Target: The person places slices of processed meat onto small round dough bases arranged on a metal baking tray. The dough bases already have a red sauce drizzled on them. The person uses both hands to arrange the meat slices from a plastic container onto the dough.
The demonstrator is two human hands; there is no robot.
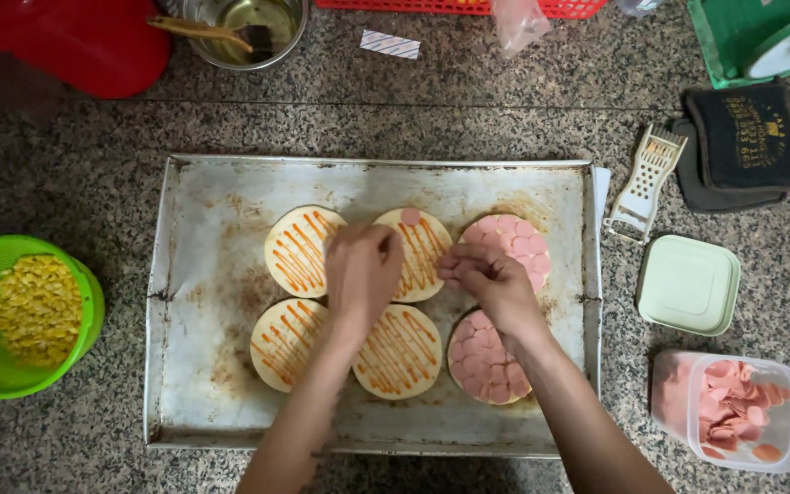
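A worn metal baking tray (203,384) holds several small round dough bases. Some are striped with orange sauce, like the one at top left (296,249). Two on the right, top (514,240) and bottom (482,361), are covered with pink sausage slices. The top middle base (424,252) carries one slice (411,217). My left hand (361,273) hovers over that base, fingers curled; what it holds is hidden. My right hand (489,282) pinches pink slices beside it.
A green strainer bowl of corn kernels (25,316) sits at left. At right are a clear tub of sausage slices (733,410), a pale green lid (688,284), a white grater (648,181) and dark pot holders (744,142). A metal bowl with brush (240,32) stands behind.
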